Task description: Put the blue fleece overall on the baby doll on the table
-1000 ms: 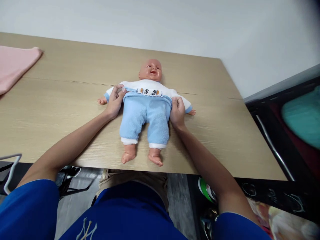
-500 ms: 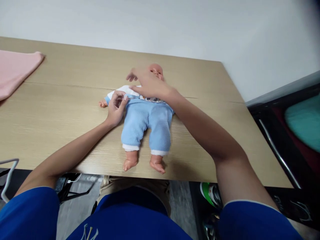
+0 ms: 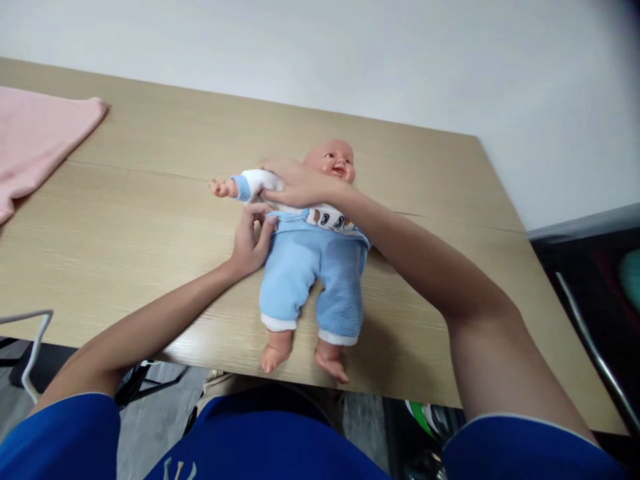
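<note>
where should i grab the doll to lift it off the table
Probably the trunk, at the waist, coming from both flanks. The doll lies on its back on the table, feet toward the near edge, arms and legs sticking out thin, so the trunk is its broadest, most central part. The left hand pinches at that waist; the right hand covers a shoulder.

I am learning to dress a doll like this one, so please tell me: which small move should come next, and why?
Probably the left hand should ease the waistband of the blue trousers a little higher on that side. Its fingers pinch the cloth there, while the right hand lies across the shoulder of the doll, on the white top, and seems to steady it.
</note>
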{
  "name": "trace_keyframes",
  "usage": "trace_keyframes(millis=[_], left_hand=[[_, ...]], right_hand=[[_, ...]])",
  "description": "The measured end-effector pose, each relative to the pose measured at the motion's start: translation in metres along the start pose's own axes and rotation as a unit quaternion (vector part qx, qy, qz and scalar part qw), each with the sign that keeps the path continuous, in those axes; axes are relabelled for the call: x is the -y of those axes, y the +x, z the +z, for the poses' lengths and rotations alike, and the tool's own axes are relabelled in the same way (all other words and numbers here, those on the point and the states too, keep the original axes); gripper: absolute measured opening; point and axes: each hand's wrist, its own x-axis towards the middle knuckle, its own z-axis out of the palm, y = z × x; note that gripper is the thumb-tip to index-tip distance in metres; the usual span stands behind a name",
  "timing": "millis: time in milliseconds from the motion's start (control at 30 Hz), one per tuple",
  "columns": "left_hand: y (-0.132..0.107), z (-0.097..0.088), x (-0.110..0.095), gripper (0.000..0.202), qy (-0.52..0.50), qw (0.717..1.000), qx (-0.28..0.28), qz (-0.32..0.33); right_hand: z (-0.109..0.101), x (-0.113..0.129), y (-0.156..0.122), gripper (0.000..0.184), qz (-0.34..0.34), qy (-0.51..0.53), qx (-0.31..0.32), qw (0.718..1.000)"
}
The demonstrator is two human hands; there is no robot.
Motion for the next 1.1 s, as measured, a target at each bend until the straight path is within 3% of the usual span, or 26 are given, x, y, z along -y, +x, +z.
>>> trace_keyframes(millis=[200, 267, 400, 467, 567, 733, 933, 1100], left_hand=[[-0.010, -0.008, 0.004, 0.050, 0.119, 0.987, -0.059, 0.092], [-0.013, -0.008, 0.007, 0.056, 0.122, 0.985, -0.078, 0.092], [-0.011, -0.002, 0.009, 0.051, 0.046, 0.993, -0.057, 0.093], [-0.007, 0.002, 0.007, 0.045, -0.012, 0.996, -0.049, 0.067], [0.001, 0.006, 0.002, 0.046, -0.037, 0.996, -0.079, -0.008], [0.007, 0.003, -0.002, 0.051, 0.012, 0.992, -0.103, -0.067], [0.020, -0.002, 0.009, 0.058, -0.068, 0.983, -0.114, -0.126], [0.048, -0.005, 0.031, 0.049, -0.197, 0.947, -0.068, -0.243]], right_hand=[[-0.028, 0.014, -0.033, 0.039, 0.084, 0.190, -0.079, 0.975], [-0.030, 0.019, -0.041, 0.038, 0.083, 0.186, -0.088, 0.975], [-0.025, 0.031, -0.054, 0.025, 0.003, 0.095, -0.031, 0.995], [-0.020, 0.038, -0.064, 0.020, -0.008, 0.079, -0.055, 0.995], [-0.011, 0.050, -0.085, 0.021, 0.032, 0.090, -0.131, 0.987], [0.002, 0.058, -0.114, 0.035, 0.025, -0.019, -0.092, 0.995], [0.010, 0.048, -0.109, 0.052, 0.047, -0.019, -0.105, 0.993], [0.010, 0.032, -0.101, 0.063, 0.096, 0.031, -0.130, 0.986]])
